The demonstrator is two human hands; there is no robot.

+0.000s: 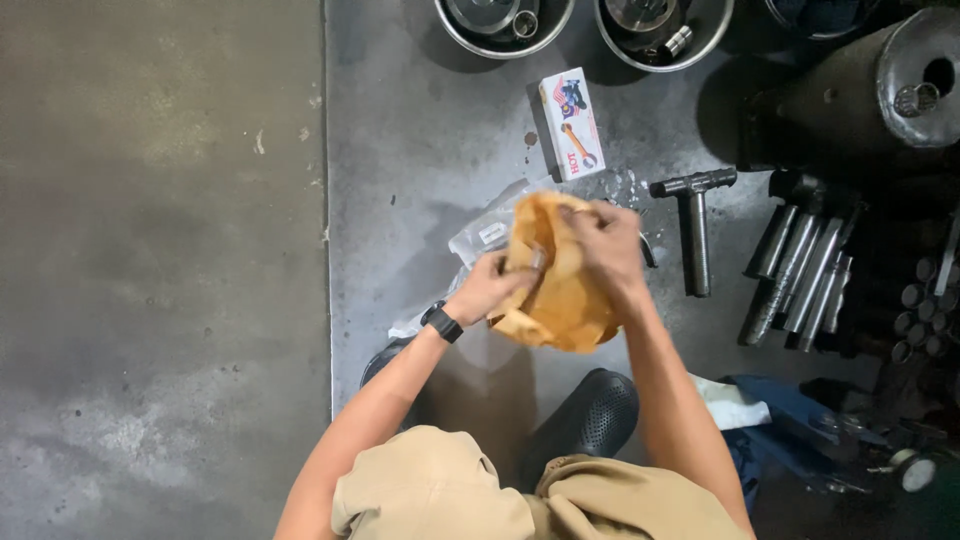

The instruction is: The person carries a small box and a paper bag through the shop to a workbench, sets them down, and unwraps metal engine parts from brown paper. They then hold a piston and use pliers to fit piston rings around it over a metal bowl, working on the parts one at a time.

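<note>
hands work together on a crumpled orange-yellow cloth held above the grey concrete floor. left hand, a black watch on its wrist, grips the cloth's left side with fingers curled shut on it; something small and dark shows at the fingertips, too unclear to name. right hand clamps the cloth's top edge, fingers closed. clear plastic bag lies just behind the cloth. small white printed box sits farther back, t-handle wrench lies to the right, and black clogs show below.
</note>
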